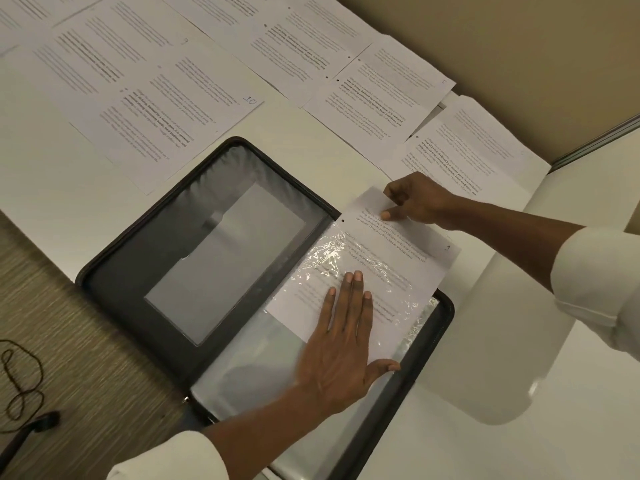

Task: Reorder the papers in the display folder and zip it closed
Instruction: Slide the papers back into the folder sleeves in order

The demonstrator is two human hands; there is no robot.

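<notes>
The display folder [138, 244] is lying open on the white table [298, 133], its dark zip-edged cover spreading to the left and its stack of clear plastic sleeves [263, 362] lying to the right, with the near part of the folder reaching past the table edge over the carpeted floor [86, 341]. The sheet marked 1 [391, 233] is sitting partway in the top sleeve: crinkled, shiny plastic is covering its lower half, while its upper half is sticking out beyond the folder's far edge onto the table. The left hand [341, 344] is pressing flat on the sleeve and the sheet, its fingers [349, 292] lying straight and close together and the thumb spreading out toward the folder's right rim, gripping nothing. The right hand [415, 200] is reaching in from the right and pinching the top edge of the sheet marked 1 between the thumb and curled fingers. Both forearms are coming out of white sleeves. Beyond the folder, loose printed papers [304, 53] are lying spread in overlapping rows across the far side of the table, among them a sheet marked 10 [166, 126] just past the folder's left cover. A tan wall [519, 46] is running behind the table at the upper right. On the floor at the far left, a thin dark cable [20, 379] is lying in loose loops.
</notes>
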